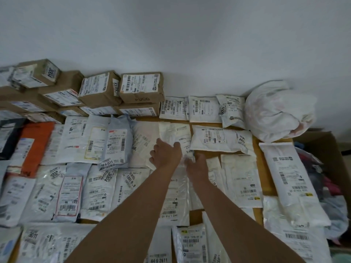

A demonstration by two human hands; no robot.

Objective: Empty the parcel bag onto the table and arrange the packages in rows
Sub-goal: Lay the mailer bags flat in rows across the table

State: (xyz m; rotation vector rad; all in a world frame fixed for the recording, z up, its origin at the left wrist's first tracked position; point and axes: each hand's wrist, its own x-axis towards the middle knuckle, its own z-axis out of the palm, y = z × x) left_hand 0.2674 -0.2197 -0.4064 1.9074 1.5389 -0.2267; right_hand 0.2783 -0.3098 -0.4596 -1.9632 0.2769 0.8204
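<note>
Reaching out over the worktop (263, 173), both bare arms are stretched toward a white mailer (175, 134) in the middle row. The left hand (164, 153) is laid on the mailer's near edge with its fingers curled onto it. The right hand (195, 166) is held just beside it with its fingers bent at the same corner; whether the mailer is pinched there cannot be told, since the spot is blurred. Flat white packages (239, 179) are spread in rows across the wooden surface, touching or overlapping. Brown cardboard boxes (141, 88) are stacked at the far left against the wall. A bulging white parcel bag (277, 111) is seen at the far right, beside an open carton (332, 149) of mixed items.
</note>
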